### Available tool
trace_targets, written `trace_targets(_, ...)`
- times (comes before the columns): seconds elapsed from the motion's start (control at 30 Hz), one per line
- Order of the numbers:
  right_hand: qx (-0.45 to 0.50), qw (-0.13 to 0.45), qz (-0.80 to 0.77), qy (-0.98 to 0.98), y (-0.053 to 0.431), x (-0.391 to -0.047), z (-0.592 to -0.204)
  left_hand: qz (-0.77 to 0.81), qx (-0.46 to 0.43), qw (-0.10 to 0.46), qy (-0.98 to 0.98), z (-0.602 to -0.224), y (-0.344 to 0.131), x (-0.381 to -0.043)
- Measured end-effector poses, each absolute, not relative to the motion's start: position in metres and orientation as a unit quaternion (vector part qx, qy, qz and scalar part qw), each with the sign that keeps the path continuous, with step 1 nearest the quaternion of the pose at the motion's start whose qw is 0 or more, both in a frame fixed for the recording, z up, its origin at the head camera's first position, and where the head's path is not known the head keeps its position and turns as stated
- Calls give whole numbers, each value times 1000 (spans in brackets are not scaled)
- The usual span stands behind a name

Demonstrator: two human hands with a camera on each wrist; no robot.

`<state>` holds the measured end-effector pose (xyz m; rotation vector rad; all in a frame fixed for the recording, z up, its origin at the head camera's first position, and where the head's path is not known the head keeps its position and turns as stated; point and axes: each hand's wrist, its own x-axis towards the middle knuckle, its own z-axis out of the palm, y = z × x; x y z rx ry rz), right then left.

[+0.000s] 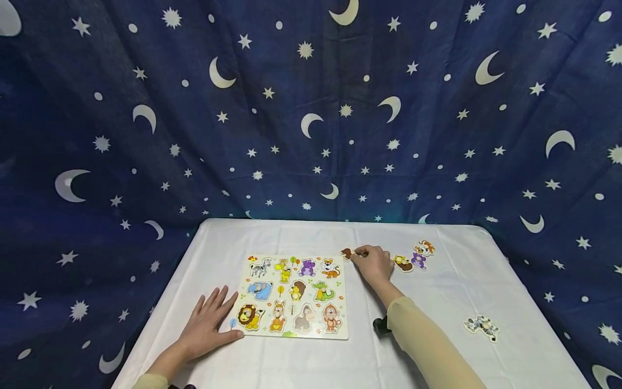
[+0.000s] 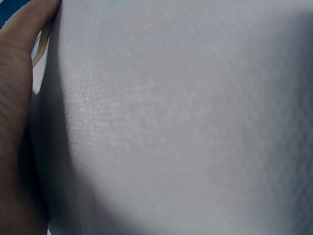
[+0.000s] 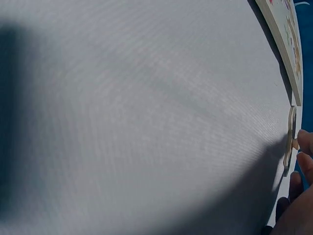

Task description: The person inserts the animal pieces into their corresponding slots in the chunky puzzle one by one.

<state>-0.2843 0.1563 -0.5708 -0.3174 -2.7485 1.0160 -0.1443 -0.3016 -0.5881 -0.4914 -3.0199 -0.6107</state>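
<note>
A pale puzzle board [image 1: 294, 335] with rows of cartoon animals lies on the white table. My left hand [image 1: 206, 324] rests with spread fingers at its left edge, thumb at the near left corner; the left wrist view shows the thumb side [image 2: 14, 93] beside the board's edge [image 2: 44, 41]. Beyond the board's far right corner, my right hand [image 1: 374, 265] pinches a small brown animal puzzle piece [image 1: 346, 254], partly hidden by the fingers. In the right wrist view, the fingertips [image 3: 305, 142] meet at the small knob of this piece [image 3: 289, 142], close over the cloth.
Right of my right hand lie a yellow-and-brown piece [image 1: 403, 263], a purple piece [image 1: 419, 261] and an orange-and-white piece [image 1: 425, 248], close together. A zebra piece [image 1: 481, 328] lies farther right. A dark object [image 1: 381, 326] shows beside my right forearm. Behind the table hangs a starry blue cloth [image 1: 291, 173].
</note>
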Motion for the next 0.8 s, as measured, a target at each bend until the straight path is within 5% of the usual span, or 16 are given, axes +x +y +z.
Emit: trace_targets(0.8,-142,111,334,-925,147,-288,-574,-195,-160,10,-968,-585,-301,-144)
